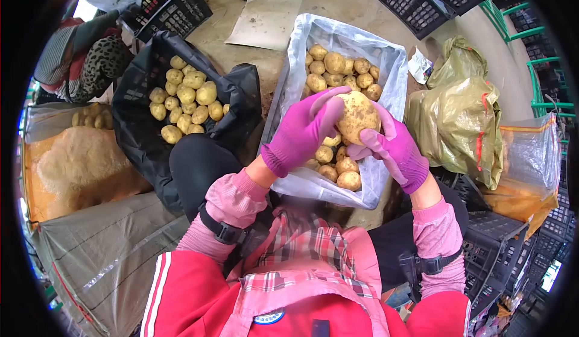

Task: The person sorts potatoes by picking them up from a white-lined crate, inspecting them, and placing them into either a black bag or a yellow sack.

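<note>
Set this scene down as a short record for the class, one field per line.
Left grip: pink-gloved, on large potato
Right grip: pink-gloved, on the same potato
Below: white-lined container with potatoes
To the left: open black bag, also with potatoes
To the right: gold-coloured bag, contents hidden
Floor ahead: pale flat sheet
Background: black crates

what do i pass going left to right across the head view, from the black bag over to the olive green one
Black bag, gloved left hand, large potato, gloved right hand, olive-green bag.
</note>
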A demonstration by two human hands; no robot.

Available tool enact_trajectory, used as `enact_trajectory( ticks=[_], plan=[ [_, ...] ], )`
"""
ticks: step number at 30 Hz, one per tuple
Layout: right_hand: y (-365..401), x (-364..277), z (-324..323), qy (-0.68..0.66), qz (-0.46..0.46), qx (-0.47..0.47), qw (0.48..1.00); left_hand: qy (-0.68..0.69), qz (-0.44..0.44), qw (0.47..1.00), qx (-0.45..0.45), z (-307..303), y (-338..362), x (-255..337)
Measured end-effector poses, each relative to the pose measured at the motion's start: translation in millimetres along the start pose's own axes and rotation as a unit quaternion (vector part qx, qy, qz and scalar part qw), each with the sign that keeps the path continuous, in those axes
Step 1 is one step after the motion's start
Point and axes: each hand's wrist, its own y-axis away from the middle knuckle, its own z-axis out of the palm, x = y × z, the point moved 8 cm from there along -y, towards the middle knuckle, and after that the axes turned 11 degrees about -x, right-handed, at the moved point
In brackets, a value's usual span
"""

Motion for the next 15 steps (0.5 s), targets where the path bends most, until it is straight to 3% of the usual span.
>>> enact_trajectory(
  ticks=[6,9,12,15],
  plan=[
    [1.8,-1.3,2.0,0.001,-0.027,-0.012,1.000,0.066,-0.023,0.997,-0.018,-7.5,-0.9,-2.7],
    [0.9,-7.5,1.2,-0.027,-0.025,-0.005,0.999,-0.090,0.084,0.992,0.026,3.0,4.0,18.5],
    [1.5,-6.1,1.3,-0.046,-0.010,0.002,0.999,-0.183,0.063,0.981,0.019,2.4,5.3,17.0],
    [2.4,-5.5,0.3,-0.031,-0.018,0.002,0.999,-0.134,0.011,0.991,-0.009,-3.0,4.6,4.0]
  ],
)
